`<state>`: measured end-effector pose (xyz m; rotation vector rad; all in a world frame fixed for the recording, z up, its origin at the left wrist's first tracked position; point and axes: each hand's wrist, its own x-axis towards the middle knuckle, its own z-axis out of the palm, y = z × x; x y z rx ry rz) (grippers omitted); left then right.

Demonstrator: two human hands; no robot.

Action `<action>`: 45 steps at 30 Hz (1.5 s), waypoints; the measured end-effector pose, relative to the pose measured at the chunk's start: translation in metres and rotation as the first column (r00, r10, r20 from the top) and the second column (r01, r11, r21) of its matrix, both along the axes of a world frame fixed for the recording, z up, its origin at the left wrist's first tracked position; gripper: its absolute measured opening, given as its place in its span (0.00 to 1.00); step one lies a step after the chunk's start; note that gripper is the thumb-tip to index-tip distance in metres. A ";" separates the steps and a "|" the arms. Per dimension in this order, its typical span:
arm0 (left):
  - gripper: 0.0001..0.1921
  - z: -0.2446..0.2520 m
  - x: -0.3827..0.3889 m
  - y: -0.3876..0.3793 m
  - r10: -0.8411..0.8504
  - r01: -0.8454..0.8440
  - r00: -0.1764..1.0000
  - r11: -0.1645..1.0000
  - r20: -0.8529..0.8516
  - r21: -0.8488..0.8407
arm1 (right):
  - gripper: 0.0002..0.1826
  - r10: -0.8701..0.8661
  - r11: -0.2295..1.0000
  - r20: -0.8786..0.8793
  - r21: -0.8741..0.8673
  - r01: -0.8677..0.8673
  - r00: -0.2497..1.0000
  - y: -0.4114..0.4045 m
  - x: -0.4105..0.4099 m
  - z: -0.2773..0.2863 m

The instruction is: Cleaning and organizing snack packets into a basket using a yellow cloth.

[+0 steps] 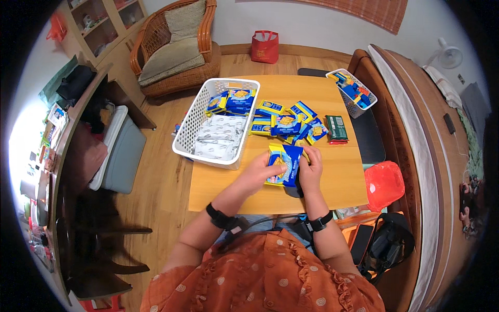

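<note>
Between my two hands, above the wooden table's near part, is a blue and yellow cracker packet (pixel 284 165). My left hand (pixel 262 171) grips its left side, thumb across the front. My right hand (pixel 311 168) holds its right edge, with fingers partly behind it. Beyond them lies a loose pile of similar blue and yellow packets (pixel 286 124). A white perforated plastic basket (pixel 183 137) stands at the table's left, holding blue packets (pixel 241 100) at its far end and white printed packets (pixel 221 134) nearer me. A dark green packet (pixel 337 128) rests right of the pile, over something red.
A white basket of coloured blocks (pixel 354 93) stands past the table's right corner. Near the right edge are a red plastic-lined container (pixel 385 185) and a black bag (pixel 391 240). A wicker armchair (pixel 175 58) and a red tote bag (pixel 265 48) stand beyond the table.
</note>
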<state>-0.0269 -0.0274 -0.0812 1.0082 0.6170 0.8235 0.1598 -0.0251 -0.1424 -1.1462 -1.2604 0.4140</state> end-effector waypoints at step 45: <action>0.36 0.074 -0.068 0.205 0.481 0.524 0.301 0.638 -0.824 0.564 | 0.13 0.131 0.991 0.129 -0.038 -0.127 0.983 -0.002 -0.002 0.000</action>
